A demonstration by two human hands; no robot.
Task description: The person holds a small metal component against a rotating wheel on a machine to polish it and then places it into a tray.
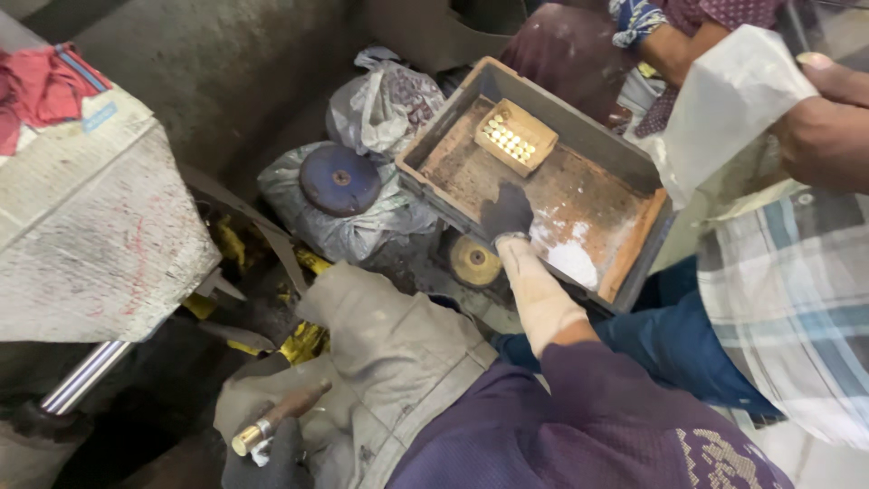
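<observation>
Our gloved right hand (pixel 507 210) rests with loosely curled fingers in the rusty tray (pixel 593 136), beside white powder (pixel 572 258) and a small box of brass pieces (pixel 514 138). Our left hand (pixel 272 453) grips a wooden-handled tool (pixel 279 417). A co-worker's white bag (pixel 724 109) overhangs the tray.

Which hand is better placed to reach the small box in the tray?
Right: the right hand rests inside the tray beside the small box; the left hand grips a wooden-handled tool.
</observation>
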